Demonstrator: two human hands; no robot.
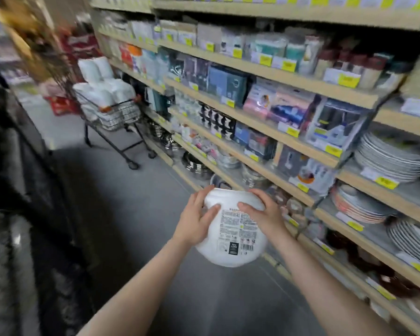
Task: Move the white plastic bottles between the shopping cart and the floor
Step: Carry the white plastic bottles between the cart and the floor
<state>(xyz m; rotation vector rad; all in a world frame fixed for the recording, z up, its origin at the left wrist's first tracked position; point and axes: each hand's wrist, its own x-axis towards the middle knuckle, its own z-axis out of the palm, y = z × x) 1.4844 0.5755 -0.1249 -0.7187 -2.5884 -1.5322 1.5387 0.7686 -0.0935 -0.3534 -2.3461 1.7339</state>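
body: two bare forearms | hands [230, 219]: bare, no gloves, rings or watch | sleeves: none in view

The bottle [230, 229] in both hands is white plastic, smooth with a soft sheen, and carries a matt printed paper label [238, 229]. The cart [117, 117] down the aisle is thin dark metal wire, piled with more white plastic bottles [102, 88]. The shelves [264, 127] look like pale matt wood; the plates [393, 156] on them are glossy, and the floor [136, 214] is smooth grey
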